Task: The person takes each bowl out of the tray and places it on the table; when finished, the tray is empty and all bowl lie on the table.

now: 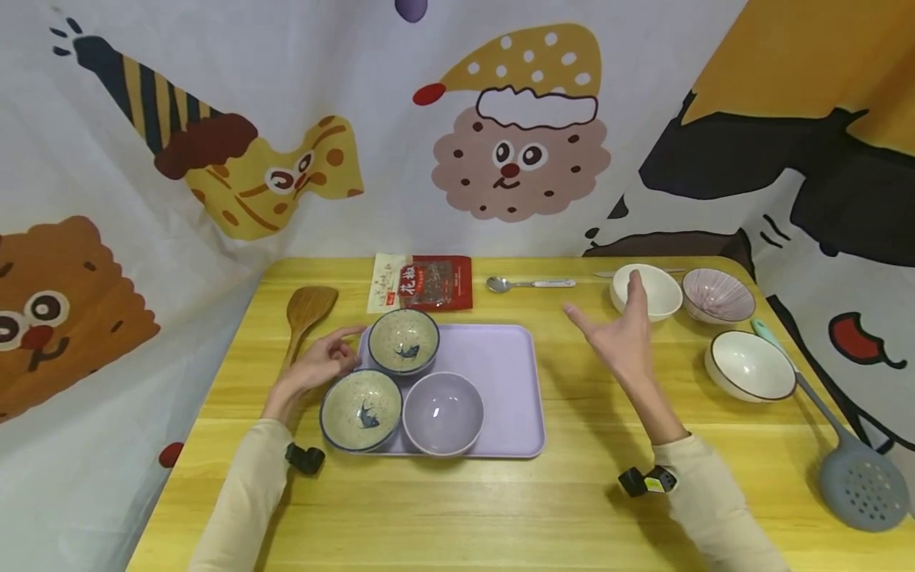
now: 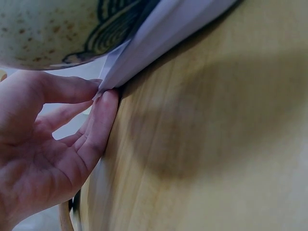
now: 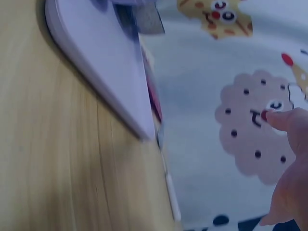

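Note:
A lilac tray (image 1: 509, 389) lies on the table bearing three bowls: a speckled bowl with a blue rim (image 1: 404, 340) at the back left, a similar speckled bowl (image 1: 360, 411) in front, and a plain lilac bowl (image 1: 443, 414) beside that one. My left hand (image 1: 322, 365) is at the tray's left side. In the left wrist view, that hand (image 2: 53, 139) pinches the tray rim (image 2: 139, 53) between thumb and fingertips. To the right of the tray, my right hand (image 1: 623, 345) is raised with thumb and fingers spread, holding nothing. Behind it stands a white bowl (image 1: 661, 295).
A wooden spatula (image 1: 303, 314) lies at the left. Along the back are a red spice packet (image 1: 443, 284) and a spoon (image 1: 529, 284). At the right stand a striped bowl (image 1: 718, 295), a dark-rimmed white bowl (image 1: 752, 365) and a grey slotted turner (image 1: 861, 481).

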Action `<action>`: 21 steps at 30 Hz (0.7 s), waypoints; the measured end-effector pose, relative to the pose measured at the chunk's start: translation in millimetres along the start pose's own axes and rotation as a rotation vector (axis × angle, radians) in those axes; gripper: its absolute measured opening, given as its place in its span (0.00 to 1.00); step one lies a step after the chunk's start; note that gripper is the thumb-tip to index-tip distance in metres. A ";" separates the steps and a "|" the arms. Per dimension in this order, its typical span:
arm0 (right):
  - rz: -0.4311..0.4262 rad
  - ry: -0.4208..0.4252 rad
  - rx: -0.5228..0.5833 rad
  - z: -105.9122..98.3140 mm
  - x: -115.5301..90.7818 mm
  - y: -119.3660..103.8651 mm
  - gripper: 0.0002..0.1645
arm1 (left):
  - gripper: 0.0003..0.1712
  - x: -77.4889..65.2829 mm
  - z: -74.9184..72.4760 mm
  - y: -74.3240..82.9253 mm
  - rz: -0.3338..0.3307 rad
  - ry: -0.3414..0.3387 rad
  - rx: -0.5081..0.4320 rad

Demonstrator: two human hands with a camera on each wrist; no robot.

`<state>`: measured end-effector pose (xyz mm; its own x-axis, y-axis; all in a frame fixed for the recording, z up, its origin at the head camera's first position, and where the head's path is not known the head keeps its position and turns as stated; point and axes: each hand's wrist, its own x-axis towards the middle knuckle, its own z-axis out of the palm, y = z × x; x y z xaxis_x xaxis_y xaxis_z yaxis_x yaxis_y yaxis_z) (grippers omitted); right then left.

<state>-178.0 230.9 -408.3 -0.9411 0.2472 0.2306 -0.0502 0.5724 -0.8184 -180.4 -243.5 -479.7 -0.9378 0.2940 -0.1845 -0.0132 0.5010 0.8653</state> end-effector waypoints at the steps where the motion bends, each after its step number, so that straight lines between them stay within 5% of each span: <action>1: -0.017 -0.014 0.013 1.9 -2.9 -2.0 0.71 | 0.40 0.3 0.1 -0.2 0.005 -0.002 -0.007; 21: -0.309 -0.481 0.083 47.0 -73.6 -30.6 0.71 | 0.39 1.8 -1.5 1.1 -0.014 -0.003 0.001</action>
<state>-122.8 158.4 -425.0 -0.9238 -0.3160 0.2162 -0.3546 0.4933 -0.7943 -182.6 -243.7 -478.5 -0.9364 0.2898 -0.1981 -0.0260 0.5055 0.8624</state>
